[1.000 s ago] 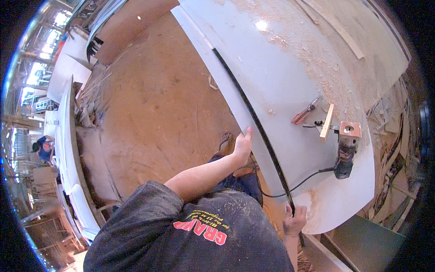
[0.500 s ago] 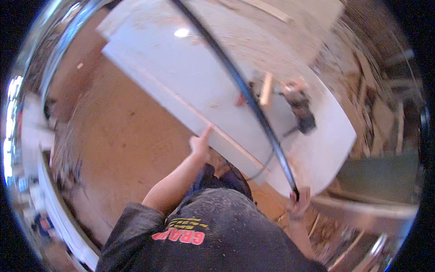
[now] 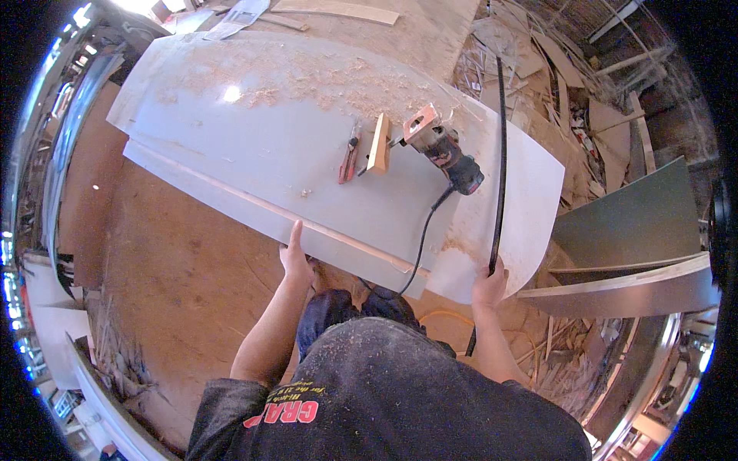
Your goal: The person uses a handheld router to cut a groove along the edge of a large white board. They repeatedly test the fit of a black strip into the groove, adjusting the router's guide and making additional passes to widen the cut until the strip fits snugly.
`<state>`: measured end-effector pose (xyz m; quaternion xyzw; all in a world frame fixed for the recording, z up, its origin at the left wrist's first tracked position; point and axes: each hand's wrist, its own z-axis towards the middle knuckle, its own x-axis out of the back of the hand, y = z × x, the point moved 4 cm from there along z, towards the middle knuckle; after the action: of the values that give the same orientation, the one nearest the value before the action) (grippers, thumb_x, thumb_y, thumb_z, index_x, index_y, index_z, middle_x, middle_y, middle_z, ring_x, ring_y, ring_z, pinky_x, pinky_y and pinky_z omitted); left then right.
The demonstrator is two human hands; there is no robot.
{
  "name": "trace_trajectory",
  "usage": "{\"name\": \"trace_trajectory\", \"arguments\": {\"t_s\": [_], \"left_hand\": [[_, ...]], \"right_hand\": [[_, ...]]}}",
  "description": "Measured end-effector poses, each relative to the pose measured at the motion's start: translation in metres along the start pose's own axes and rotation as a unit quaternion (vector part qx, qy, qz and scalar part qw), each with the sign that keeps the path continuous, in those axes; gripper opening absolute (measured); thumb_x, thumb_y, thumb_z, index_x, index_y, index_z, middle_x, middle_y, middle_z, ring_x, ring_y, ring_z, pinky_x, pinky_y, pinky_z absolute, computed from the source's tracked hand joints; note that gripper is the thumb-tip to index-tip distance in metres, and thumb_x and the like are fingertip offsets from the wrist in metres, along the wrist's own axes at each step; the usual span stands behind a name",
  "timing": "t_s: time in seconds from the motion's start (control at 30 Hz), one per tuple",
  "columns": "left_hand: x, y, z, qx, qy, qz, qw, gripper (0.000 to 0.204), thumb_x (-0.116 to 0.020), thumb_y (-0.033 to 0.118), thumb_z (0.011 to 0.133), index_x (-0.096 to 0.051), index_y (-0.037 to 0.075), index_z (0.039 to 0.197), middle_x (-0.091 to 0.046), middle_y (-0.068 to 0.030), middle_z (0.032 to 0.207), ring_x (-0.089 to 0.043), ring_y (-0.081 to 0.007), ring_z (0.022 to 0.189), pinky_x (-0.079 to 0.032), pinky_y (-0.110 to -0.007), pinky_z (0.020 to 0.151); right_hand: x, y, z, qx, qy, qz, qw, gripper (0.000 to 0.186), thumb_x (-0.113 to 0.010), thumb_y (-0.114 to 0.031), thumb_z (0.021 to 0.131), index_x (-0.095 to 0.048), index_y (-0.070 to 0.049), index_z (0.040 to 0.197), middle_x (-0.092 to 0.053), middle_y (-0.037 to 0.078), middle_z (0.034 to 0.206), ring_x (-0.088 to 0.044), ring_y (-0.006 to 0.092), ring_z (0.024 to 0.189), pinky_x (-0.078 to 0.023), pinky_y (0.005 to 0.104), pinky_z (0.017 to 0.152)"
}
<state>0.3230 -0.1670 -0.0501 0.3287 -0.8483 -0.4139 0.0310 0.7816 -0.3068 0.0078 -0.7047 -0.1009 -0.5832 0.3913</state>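
My left hand (image 3: 296, 260) grips the near edge of a narrow white panel (image 3: 338, 253), thumb on top and fingers hidden beneath. A thin light-brown wood strip (image 3: 265, 202) runs along this panel. My right hand (image 3: 489, 286) is closed around a long, thin black strip (image 3: 502, 146), which reaches away from me past the right end of a large white board (image 3: 277, 146). On that board lie a trimmer router (image 3: 446, 150) with a black cord (image 3: 427, 246), a small wood block (image 3: 379, 144) and a red utility knife (image 3: 349, 157).
Wood shavings (image 3: 338, 81) cover the far part of the board. Offcuts (image 3: 538, 84) are heaped at the far right. A dark green panel (image 3: 634, 219) and a curved board edge (image 3: 615, 288) stand on the right. Brown flooring (image 3: 184, 261) lies at left.
The black strip has swung rightward, from slanting across the board to nearly straight ahead. My right hand moved slightly up and left with it. My left hand now grips the panel edge lower down.
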Motion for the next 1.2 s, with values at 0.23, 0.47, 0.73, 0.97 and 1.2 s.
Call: {"name": "trace_trajectory", "arguments": {"t_s": [0.23,0.47,0.73,0.97,1.2], "left_hand": [[0.094,0.003,0.011,0.023,0.082,-0.054,0.995,0.087,-0.079,0.06,0.085,-0.039,0.012,0.144,-0.056,-0.0162,0.104,-0.061,-0.0308,0.081,-0.057,-0.045,0.064],[0.224,-0.009,0.013,0.014,0.246,0.081,0.966,0.074,-0.076,0.06,0.088,-0.051,0.006,0.133,-0.056,-0.0117,0.082,-0.06,-0.0283,0.061,-0.053,-0.042,0.05],[0.237,0.029,0.038,0.051,0.151,0.061,0.985,0.08,-0.078,0.06,0.085,-0.057,-0.002,0.131,-0.066,-0.0213,0.101,-0.068,-0.0349,0.085,-0.058,-0.046,0.067],[0.138,0.103,0.093,0.08,0.016,-0.043,0.996,0.078,-0.077,0.057,0.089,-0.054,-0.004,0.133,-0.057,-0.0265,0.134,-0.063,-0.0387,0.115,-0.057,-0.055,0.087],[0.087,0.153,0.126,0.047,-0.093,0.004,0.995,0.05,-0.066,0.032,0.103,-0.052,-0.008,0.129,-0.064,-0.0208,0.124,-0.07,-0.0359,0.102,-0.062,-0.053,0.075]], "right_hand": [[0.014,-0.076,0.004,0.133,-0.013,0.2,0.971,0.05,-0.07,-0.021,0.096,-0.056,-0.003,0.141,-0.062,0.012,0.11,-0.064,0.029,0.104,-0.05,0.0435,0.097],[-0.063,-0.258,0.038,-0.278,-0.294,0.796,0.451,0.083,-0.079,-0.064,0.082,-0.055,-0.005,0.136,-0.061,0.012,0.132,-0.061,0.0292,0.114,-0.048,0.0466,0.104],[-0.132,-0.275,0.128,-0.117,-0.239,0.907,0.325,0.068,-0.077,-0.047,0.081,-0.062,-0.006,0.134,-0.069,0.01,0.129,-0.067,0.0259,0.116,-0.055,0.042,0.102],[-0.062,-0.27,0.049,-0.162,-0.226,0.886,0.372,0.062,-0.085,-0.046,0.08,-0.066,-0.015,0.131,-0.068,0.006,0.134,-0.064,0.0275,0.124,-0.052,0.0456,0.107],[0.023,-0.224,-0.02,-0.103,-0.108,0.885,0.44,0.06,-0.085,-0.046,0.082,-0.066,-0.015,0.131,-0.068,0.005,0.135,-0.064,0.0265,0.124,-0.053,0.0467,0.109]]}}
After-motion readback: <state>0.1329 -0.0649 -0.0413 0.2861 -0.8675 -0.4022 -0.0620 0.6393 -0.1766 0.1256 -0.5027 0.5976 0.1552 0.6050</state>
